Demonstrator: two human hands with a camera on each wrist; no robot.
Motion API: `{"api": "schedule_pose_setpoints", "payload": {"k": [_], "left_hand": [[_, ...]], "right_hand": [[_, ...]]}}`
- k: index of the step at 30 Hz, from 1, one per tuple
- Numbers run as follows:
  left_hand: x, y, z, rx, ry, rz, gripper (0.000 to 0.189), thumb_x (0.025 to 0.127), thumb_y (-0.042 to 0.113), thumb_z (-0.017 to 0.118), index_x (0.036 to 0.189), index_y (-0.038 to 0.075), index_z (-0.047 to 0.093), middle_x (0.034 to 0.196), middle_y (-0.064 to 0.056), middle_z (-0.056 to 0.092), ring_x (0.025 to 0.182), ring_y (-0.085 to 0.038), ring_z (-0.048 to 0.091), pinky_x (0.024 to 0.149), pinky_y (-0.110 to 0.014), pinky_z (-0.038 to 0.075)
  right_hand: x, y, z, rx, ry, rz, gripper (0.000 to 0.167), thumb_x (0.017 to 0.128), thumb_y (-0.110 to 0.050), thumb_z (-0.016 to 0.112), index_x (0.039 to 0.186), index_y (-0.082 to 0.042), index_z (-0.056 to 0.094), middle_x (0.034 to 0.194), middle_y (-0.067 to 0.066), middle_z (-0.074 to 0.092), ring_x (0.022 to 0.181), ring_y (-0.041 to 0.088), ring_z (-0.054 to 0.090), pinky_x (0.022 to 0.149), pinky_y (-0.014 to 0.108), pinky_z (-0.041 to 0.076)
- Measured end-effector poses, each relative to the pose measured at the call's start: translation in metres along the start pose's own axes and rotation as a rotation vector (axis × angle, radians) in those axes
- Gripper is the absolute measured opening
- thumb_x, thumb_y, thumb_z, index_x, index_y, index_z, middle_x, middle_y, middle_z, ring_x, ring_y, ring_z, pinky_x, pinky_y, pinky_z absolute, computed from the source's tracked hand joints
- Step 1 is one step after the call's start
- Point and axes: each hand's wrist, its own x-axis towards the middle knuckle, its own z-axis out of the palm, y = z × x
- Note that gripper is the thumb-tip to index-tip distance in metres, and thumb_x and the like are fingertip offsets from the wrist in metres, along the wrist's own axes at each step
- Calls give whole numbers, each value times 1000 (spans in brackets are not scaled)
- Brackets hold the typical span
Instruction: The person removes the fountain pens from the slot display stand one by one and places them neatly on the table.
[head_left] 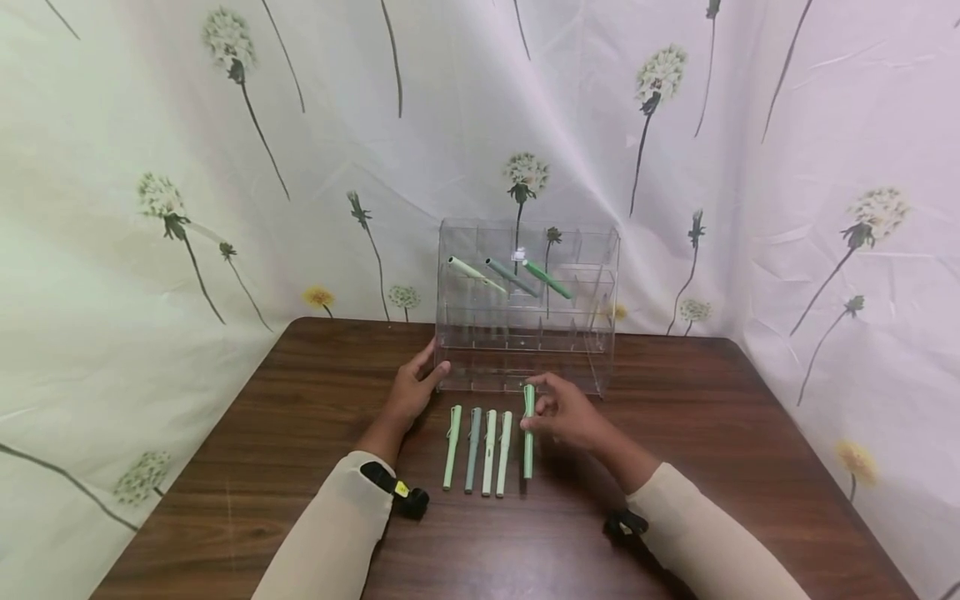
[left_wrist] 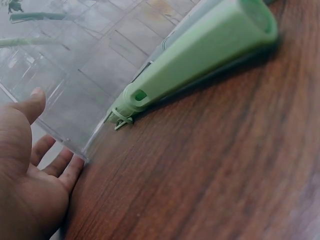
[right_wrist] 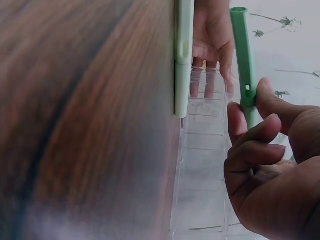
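A clear plastic organizer with tiered compartments stands on the table toward the back. My left hand rests against its left side, fingers fairly straight along the outside and thumb toward the front. In the right wrist view, my right hand pinches a green pen between thumb and fingers, in front of the organizer and above the table. To its left lie a light green pen, a blue-grey pen and two pale green pens, side by side with clips toward the organizer.
Slanting in the organizer's upper tier are a pale green pen, a blue-grey pen and a green pen. The dark wooden table meets a flower-printed curtain at the back. Black straps with small devices circle both sleeves.
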Motion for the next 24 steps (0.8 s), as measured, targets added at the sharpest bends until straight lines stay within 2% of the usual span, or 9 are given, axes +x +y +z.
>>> {"api": "schedule_pose_setpoints", "payload": {"k": [15,24], "left_hand": [[0,2,0,21,5,-8,71,111,31,68,173,21,35,181,-10,31,169,-36,25,136,-58,25],[-1,7,2,6,3,-24,71,110,29,69,172,21,36,180,-12,33,167,-37,30,135,-56,29]], "right_hand": [[5,15,-1,-1,-34,49,74,95,-9,86,156,7,45,87,11,70,61,15,58,57,31,55],[7,28,7,11,-41,76,73,94,-8,87,154,7,48,84,5,68,62,15,58,59,30,55]]}}
